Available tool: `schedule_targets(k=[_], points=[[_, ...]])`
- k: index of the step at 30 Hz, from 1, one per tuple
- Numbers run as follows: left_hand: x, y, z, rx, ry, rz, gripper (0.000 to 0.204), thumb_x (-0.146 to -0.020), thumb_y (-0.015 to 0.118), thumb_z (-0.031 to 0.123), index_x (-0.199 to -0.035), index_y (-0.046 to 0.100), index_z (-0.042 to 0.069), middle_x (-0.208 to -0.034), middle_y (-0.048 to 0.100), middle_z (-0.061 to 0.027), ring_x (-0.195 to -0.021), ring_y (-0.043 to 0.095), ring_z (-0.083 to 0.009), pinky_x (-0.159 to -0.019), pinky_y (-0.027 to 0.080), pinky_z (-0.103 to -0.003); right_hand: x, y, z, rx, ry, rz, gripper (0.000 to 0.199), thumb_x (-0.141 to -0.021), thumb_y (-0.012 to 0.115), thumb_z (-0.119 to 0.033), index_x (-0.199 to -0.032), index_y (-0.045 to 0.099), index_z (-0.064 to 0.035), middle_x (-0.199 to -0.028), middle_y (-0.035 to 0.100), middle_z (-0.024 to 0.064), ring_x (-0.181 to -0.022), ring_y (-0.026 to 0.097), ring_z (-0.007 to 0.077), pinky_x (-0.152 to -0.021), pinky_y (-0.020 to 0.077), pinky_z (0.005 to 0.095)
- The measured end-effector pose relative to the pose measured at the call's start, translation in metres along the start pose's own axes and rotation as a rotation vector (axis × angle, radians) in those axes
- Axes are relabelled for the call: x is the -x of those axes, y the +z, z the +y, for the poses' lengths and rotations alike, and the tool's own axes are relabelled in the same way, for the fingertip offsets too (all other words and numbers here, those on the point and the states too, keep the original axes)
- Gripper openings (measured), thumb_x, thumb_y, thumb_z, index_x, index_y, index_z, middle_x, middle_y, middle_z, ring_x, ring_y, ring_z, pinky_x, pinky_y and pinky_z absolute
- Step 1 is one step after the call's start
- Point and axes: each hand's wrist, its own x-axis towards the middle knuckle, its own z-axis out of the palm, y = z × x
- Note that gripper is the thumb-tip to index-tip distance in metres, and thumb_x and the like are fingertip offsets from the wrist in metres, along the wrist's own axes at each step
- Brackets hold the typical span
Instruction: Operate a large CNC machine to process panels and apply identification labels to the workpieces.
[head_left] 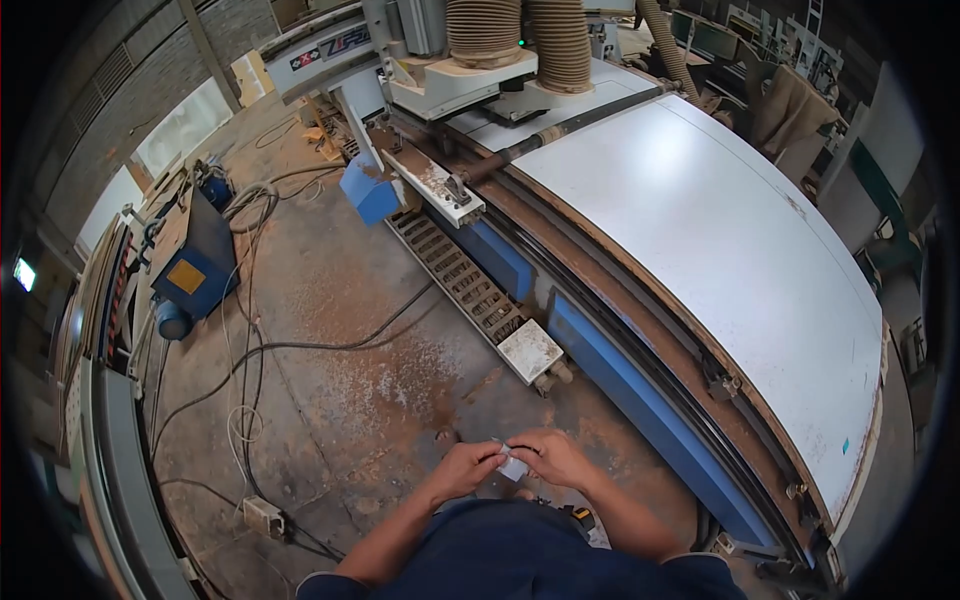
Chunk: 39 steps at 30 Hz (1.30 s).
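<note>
In front of my body both hands meet around a small white piece (514,468), thin and flat like paper or a small packet; I cannot tell which. My left hand (470,470) is closed, pinching its upper left edge. From the other side, the fingers of my right hand (553,457) are closed on its top. The white piece hangs below the fingertips, and the fingers hide part of it. Just below it, by my shirt, a small black and yellow object (582,514) is partly visible.
At the right stands a large machine bed with a blue side (650,420), a white sheet (700,210) on top. A cable chain track (460,275) with a white box end lies alongside. Dark cables (340,347) cross the dusty floor. A blue tank unit (195,255) stands left.
</note>
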Motion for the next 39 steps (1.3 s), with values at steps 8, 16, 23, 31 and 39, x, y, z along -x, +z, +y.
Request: schedule_targets(k=[8,16,23,31,39], points=[[-0.044,-0.095,-0.032,0.064,-0.008,-0.010,0.019,-0.101,0.057,0.020,-0.105,0.063,0.003,-0.080,0.062,-0.0162,-0.071,0.060,-0.0258,-0.067,0.046,-0.038,-0.120,0.003,0.007,-0.066,0.104,-0.102,0.025,-0.096,0.062,-0.018,-0.114,0.069,-0.0011,-0.104,0.071,0.0179,-0.098,0.068,0.0359,-0.084,0.0534,0.0409],[-0.127,-0.272,-0.117,0.257,0.027,0.019,0.022,-0.100,0.060,0.021,-0.114,0.067,0.005,-0.091,0.068,-0.0164,-0.080,0.066,-0.0199,-0.072,0.049,-0.035,-0.329,0.030,-0.012,0.023,0.197,-0.105,0.028,-0.095,0.065,-0.022,-0.115,0.070,-0.0023,-0.098,0.073,0.0173,-0.092,0.069,0.0356,-0.081,0.0534,0.0385],[-0.158,-0.416,-0.133,0.150,-0.018,-0.066,0.026,-0.100,0.064,0.023,-0.118,0.070,0.005,-0.096,0.073,-0.0111,-0.087,0.068,-0.0183,-0.077,0.050,-0.034,-0.480,0.029,-0.030,-0.224,0.341,-0.291,0.023,-0.095,0.069,-0.018,-0.111,0.073,-0.0015,-0.094,0.075,0.0072,-0.085,0.069,0.0128,-0.075,0.0524,0.0275],[-0.192,-0.516,-0.156,0.560,-0.125,0.218,0.024,-0.098,0.065,0.017,-0.113,0.072,-0.001,-0.095,0.073,-0.0069,-0.088,0.065,-0.0128,-0.078,0.050,-0.028,-0.613,-0.043,0.003,-0.832,0.389,-0.042,0.015,-0.096,0.070,-0.017,-0.099,0.071,-0.0028,-0.093,0.072,0.0047,-0.081,0.067,0.0122,-0.076,0.0553,0.0275],[-0.214,-0.555,-0.254,0.414,-0.530,0.701,0.022,-0.097,0.064,0.016,-0.106,0.072,-0.002,-0.090,0.070,-0.0039,-0.081,0.064,-0.0114,-0.074,0.051,-0.027,-0.866,-0.195,0.151,-0.587,0.318,0.406,0.016,-0.097,0.066,-0.015,-0.104,0.070,-0.0016,-0.084,0.067,0.0027,-0.071,0.061,0.0116,-0.067,0.0511,0.0254]])
